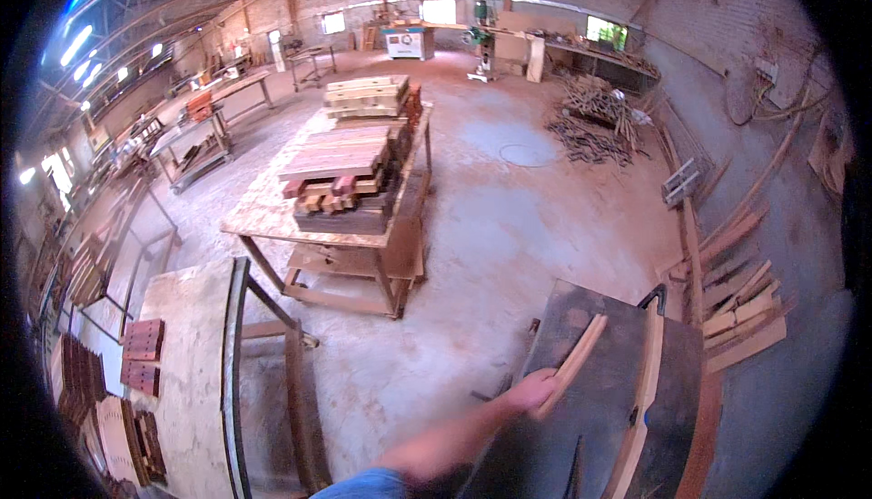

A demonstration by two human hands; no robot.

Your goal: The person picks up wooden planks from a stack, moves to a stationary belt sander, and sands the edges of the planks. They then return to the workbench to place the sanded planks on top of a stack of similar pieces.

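My left hand (533, 392) reaches across from the lower middle, its fingers closed round the near end of a pale wooden strip (577, 360). The strip points away from me over a dark flat machine table (581, 313). A long wooden fence (643, 381) runs along this table, to the right of the strip. Nearer to me, a thin dark upright piece (574, 467) stands on the table; I cannot make out what it is. My right hand is not in view.
Ahead stands a wooden table (263, 213) stacked with boards (336, 151). At left, a workbench (186, 317) carries reddish drilled blocks (143, 340). Wood offcuts (745, 313) lean by the right wall, and a scrap pile (599, 113) lies farther off near a green drill press (479, 36).
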